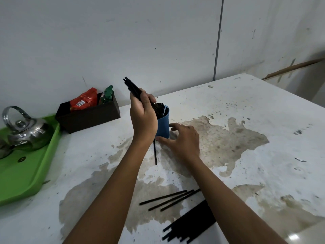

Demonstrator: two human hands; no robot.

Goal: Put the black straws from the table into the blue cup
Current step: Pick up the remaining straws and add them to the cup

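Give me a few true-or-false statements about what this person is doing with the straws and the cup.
1. The left hand grips a bunch of black straws above the blue cup. True.
2. The blue cup is empty. False: dark straws already stand inside it.
3. The right hand holds a straw. False: it is open, fingers spread beside the cup's base.
4. Loose straws lie on the table near the person. True.
5. The kettle stands on a red tray. False: the tray is green.
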